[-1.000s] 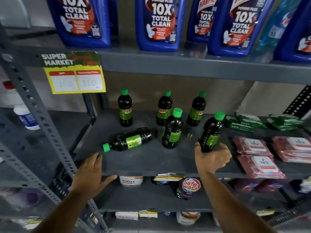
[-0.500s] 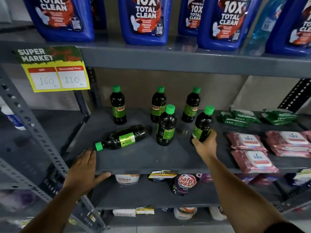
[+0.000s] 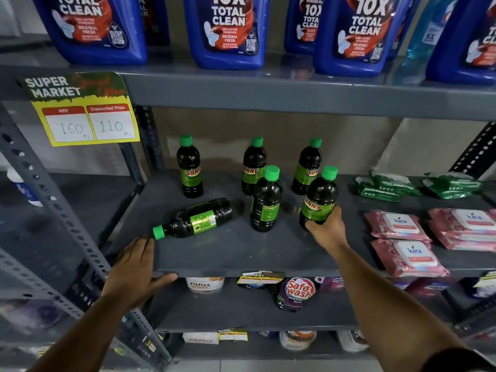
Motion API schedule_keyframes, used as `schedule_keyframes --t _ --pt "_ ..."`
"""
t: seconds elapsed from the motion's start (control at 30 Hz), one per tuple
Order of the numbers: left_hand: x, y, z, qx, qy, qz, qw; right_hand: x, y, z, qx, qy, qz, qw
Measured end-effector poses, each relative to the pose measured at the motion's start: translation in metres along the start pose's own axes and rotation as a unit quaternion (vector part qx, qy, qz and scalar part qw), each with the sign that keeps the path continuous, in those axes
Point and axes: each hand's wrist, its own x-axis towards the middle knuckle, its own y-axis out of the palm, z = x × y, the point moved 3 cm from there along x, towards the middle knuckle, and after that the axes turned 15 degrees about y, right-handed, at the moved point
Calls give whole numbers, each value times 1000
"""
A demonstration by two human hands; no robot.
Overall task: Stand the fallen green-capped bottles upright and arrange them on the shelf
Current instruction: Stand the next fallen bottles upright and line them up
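Note:
On the grey middle shelf (image 3: 241,253) stand several dark bottles with green caps. Three are upright in a back row: left (image 3: 189,167), middle (image 3: 252,163), right (image 3: 307,167). Another upright bottle (image 3: 265,201) stands in front of the middle one. My right hand (image 3: 326,229) is wrapped around the base of an upright bottle (image 3: 319,197) at the front right. One bottle (image 3: 196,219) lies on its side, cap pointing to the front left. My left hand (image 3: 137,269) rests flat on the shelf's front left edge, just below that cap, holding nothing.
Pink wipe packs (image 3: 402,240) and green packs (image 3: 386,185) fill the shelf's right side. Big blue cleaner bottles (image 3: 228,28) stand on the shelf above. A yellow price tag (image 3: 83,116) hangs at upper left. A slanted perforated metal post (image 3: 53,200) runs along the left.
My right hand has carried its bottle a little further back on the shelf and stood it upright, still holding it. My left hand stays on the shelf edge.

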Motion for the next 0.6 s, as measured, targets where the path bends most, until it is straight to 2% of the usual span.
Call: schedule_keyframes --t 0.13,0.3,0.4,0.6 --pt "0 1 0 -4 0 7 1000 -5 -3 4 -27 -35 -63 997" --pt "-2 -3 -3 -3 -1 8 1000 -4 2 5 4 -15 -11 1000" --pt "-2 -5 -5 -9 0 8 1000 -5 3 6 -28 -37 -28 999" --pt "-1 -7 -5 -12 1 7 1000 -1 4 -1 -24 -23 -21 999"
